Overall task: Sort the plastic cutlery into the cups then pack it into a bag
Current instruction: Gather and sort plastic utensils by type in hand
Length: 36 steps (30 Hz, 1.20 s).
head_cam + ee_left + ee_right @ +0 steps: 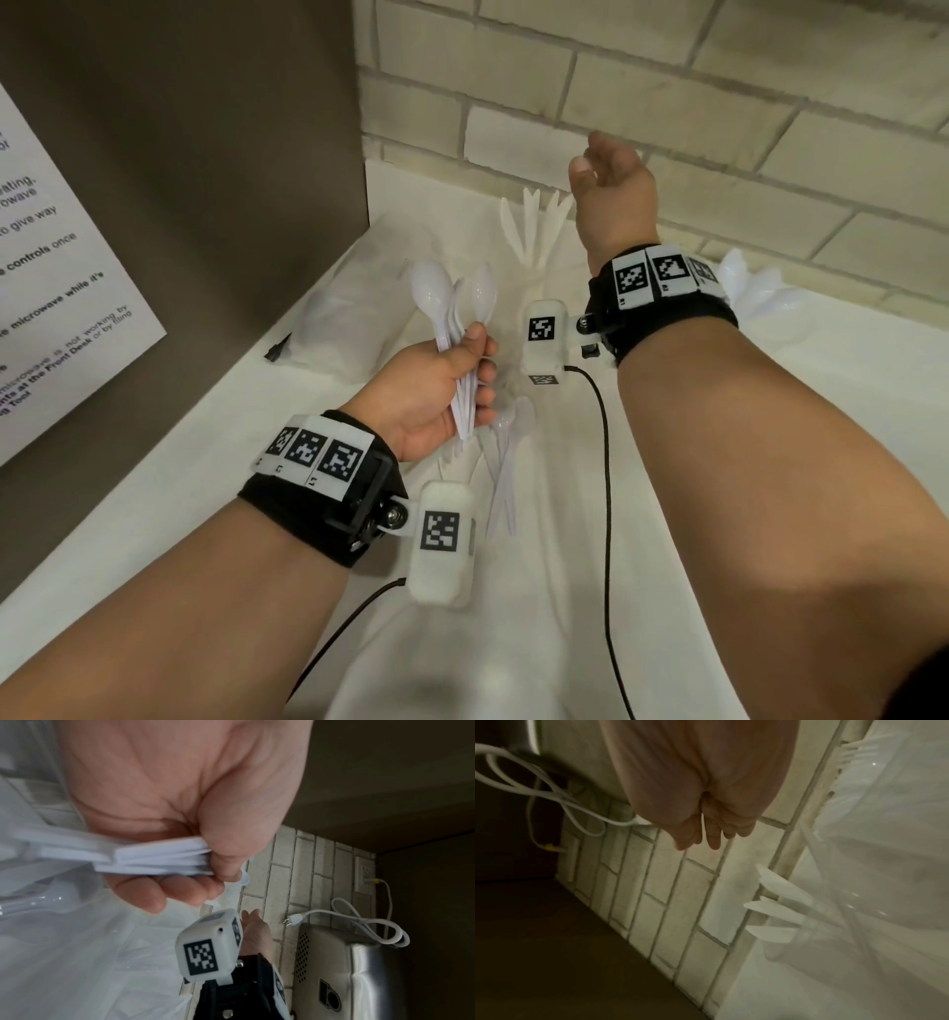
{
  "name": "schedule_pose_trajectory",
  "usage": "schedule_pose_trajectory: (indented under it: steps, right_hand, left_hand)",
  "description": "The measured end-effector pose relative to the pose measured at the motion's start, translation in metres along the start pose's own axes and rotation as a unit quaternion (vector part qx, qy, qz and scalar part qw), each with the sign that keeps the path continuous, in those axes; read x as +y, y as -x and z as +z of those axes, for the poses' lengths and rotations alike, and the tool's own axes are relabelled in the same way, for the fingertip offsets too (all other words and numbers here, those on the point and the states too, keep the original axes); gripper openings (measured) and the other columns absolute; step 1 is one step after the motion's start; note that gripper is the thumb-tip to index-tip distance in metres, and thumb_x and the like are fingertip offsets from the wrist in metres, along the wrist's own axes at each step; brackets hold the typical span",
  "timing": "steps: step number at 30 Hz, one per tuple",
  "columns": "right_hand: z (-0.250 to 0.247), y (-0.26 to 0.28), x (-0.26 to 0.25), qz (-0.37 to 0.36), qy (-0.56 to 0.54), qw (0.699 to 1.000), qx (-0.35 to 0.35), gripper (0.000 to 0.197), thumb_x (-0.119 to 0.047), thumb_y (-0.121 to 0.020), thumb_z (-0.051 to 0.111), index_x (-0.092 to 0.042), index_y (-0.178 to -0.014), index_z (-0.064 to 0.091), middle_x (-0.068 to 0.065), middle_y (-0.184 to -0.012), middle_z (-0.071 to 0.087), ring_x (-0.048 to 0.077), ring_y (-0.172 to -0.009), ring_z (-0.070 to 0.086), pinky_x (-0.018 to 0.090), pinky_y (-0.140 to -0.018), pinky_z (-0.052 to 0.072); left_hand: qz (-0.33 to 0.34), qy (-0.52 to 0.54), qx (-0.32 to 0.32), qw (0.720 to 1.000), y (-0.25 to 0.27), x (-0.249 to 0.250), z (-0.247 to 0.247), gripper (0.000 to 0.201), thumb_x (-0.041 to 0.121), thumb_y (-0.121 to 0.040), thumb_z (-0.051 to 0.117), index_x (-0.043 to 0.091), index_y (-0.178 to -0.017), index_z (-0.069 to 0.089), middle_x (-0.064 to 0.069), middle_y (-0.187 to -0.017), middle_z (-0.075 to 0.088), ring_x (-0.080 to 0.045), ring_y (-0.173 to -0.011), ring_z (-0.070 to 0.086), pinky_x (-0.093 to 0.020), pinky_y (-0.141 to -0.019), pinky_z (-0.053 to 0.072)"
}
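Observation:
My left hand [436, 390] grips a bunch of white plastic spoons [452, 303] by their handles [154, 858], bowls pointing up, over the white counter [770, 462]. Loose white cutlery [506, 462] lies on the counter just below that hand. At the back stand white plastic knives [534, 221] upright in a clear cup [816, 927] whose outline is hard to make out. My right hand [611, 180] is raised above and right of the knives, near the brick wall, its fingers [713, 835] straight and empty. More white cutlery [765, 303] sits behind my right wrist.
A stainless microwave [179, 180] with a printed notice [56, 288] fills the left side. A cream brick wall [719, 103] closes the back. A clear plastic bag [339, 318] lies by the microwave. Black wrist-camera cables [606, 462] trail over the counter.

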State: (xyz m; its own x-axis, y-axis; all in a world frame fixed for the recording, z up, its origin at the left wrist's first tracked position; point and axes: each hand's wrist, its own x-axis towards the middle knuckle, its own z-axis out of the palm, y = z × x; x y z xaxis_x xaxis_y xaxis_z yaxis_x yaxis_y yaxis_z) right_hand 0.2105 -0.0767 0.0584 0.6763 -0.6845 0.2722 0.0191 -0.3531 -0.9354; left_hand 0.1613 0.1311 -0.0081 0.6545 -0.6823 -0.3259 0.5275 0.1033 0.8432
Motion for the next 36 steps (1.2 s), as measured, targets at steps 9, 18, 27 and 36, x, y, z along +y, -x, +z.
schedule_pose_trajectory:
  steps: [9,18,27,36]
  right_hand:
    - [-0.029,0.101,-0.034,-0.016,0.045,0.984,-0.174,0.01,-0.023,-0.081,0.075,-0.013,-0.083,0.073,0.001,-0.08,0.071,0.002,-0.063,0.057,0.015,-0.06,0.044]
    - [-0.042,0.13,-0.007,0.095,0.098,0.948,-0.287,0.039,-0.031,-0.073,0.082,-0.004,-0.098,0.07,-0.005,-0.07,0.059,-0.006,-0.046,0.05,0.007,-0.047,0.037]
    - [-0.048,0.14,0.006,0.153,-0.03,0.953,-0.26,0.016,-0.025,-0.09,0.065,-0.011,-0.087,0.07,0.009,-0.074,0.06,0.009,-0.051,0.046,0.028,-0.054,0.037]
    - [-0.043,0.142,0.003,0.179,-0.105,0.96,-0.189,0.023,-0.027,-0.1,0.049,-0.023,-0.084,0.065,-0.005,-0.083,0.062,0.012,-0.074,0.052,0.031,-0.073,0.044]
  left_hand:
    - [0.014,-0.025,-0.015,0.999,0.005,-0.004,0.011,0.025,0.035,-0.097,0.048,0.011,-0.095,0.057,0.004,-0.059,0.041,-0.009,-0.046,0.038,-0.025,-0.05,0.037]
    - [0.038,-0.12,-0.059,0.99,0.006,-0.01,0.027,0.018,0.003,-0.098,0.042,0.014,-0.088,0.053,0.002,-0.065,0.043,-0.007,-0.051,0.037,-0.025,-0.054,0.035]
    - [0.002,-0.042,-0.117,0.992,0.006,-0.012,0.02,0.012,0.017,-0.094,0.052,0.014,-0.084,0.056,0.003,-0.073,0.054,-0.01,-0.065,0.047,-0.025,-0.061,0.044]
    - [-0.007,-0.01,-0.003,1.0,0.002,-0.01,0.026,0.019,0.015,-0.1,0.043,0.013,-0.094,0.062,-0.003,-0.073,0.056,-0.015,-0.063,0.052,-0.03,-0.059,0.045]
